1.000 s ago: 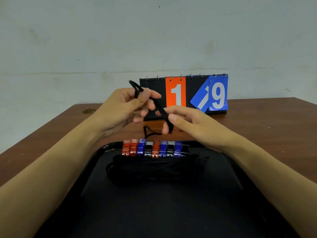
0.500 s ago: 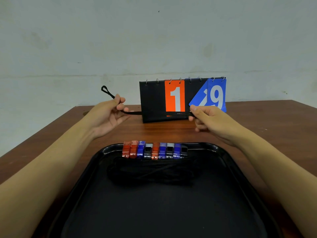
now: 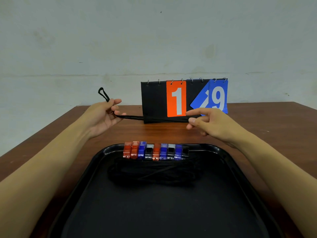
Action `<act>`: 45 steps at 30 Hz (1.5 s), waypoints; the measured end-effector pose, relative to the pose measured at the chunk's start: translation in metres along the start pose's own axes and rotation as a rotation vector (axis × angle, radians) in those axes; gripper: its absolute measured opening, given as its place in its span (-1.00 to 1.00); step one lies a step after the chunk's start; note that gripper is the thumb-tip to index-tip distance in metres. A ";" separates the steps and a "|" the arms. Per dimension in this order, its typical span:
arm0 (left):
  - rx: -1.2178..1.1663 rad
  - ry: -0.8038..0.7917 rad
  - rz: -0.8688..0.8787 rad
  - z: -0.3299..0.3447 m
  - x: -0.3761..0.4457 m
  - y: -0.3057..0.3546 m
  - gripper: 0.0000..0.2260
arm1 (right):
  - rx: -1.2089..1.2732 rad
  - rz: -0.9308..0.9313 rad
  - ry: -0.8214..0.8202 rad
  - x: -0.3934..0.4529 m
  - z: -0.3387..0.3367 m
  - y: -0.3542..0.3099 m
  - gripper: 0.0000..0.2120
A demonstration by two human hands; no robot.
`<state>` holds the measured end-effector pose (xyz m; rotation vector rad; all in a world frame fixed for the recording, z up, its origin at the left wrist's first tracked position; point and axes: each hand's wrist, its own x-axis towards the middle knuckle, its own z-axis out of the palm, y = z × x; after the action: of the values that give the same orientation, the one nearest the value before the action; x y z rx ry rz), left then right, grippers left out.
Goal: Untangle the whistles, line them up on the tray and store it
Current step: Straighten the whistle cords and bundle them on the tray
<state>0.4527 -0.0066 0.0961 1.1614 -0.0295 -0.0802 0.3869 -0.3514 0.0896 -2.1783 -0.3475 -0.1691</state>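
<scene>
The tabletop (image 3: pixel 257 134) is bounded by a far edge at the wall and by a left edge running diagonally behind the left forearm; bare wood is left between the tray and the scoreboard (image 3: pixel 184 100).

The tray (image 3: pixel 223 155) is placed centrally, nearest the viewer. Its near portion is unoccupied, so room is available there.

Nine whistles (image 3: pixel 155 151) are lined up side by side along the tray's far rim, each touching its neighbour. Their cords (image 3: pixel 152 172) are gathered in a dark bundle just in front of them. The lining-up is judged nearly complete.

One black lanyard (image 3: pixel 133 117) is stretched above the tabletop, clear of the tray. It is gripped in the curled fingers of the left hand (image 3: pixel 103 117); its loop projects upward. The other end is pinched by the right hand (image 3: pixel 209 122), remaining fingers spread. Whether a whistle is attached cannot be told.

Placement and storage are judged outstanding.
</scene>
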 end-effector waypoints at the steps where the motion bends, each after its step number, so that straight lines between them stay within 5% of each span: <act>1: 0.004 0.003 0.007 -0.001 0.000 0.000 -0.78 | -0.027 -0.006 0.008 0.000 0.000 0.000 -0.68; 6: 0.009 0.021 0.032 -0.003 0.002 0.001 -0.78 | -0.323 -0.115 0.085 0.001 0.004 0.002 -0.67; 12: -0.017 0.047 0.053 -0.005 0.004 0.000 -0.75 | -0.350 -0.146 0.144 0.001 -0.001 0.002 -0.66; 20: -0.080 0.106 0.077 -0.013 0.010 0.001 -0.75 | -0.371 -0.139 0.126 0.001 -0.005 0.003 -0.94; 27: -0.041 0.144 0.089 -0.018 0.014 0.003 -0.74 | -0.348 -0.120 0.247 0.001 -0.003 0.002 -0.90; 37: 0.576 -0.080 0.140 0.015 -0.008 -0.002 -0.71 | -0.192 -0.089 0.259 0.000 0.000 -0.004 -0.89; 45: 1.286 -0.279 0.537 0.067 -0.055 -0.009 -0.71 | -0.043 -0.264 0.065 -0.015 0.013 -0.032 -0.73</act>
<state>0.3929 -0.0667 0.1154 2.3705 -0.7242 0.3037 0.3631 -0.3258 0.1028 -2.1571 -0.5992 -0.3964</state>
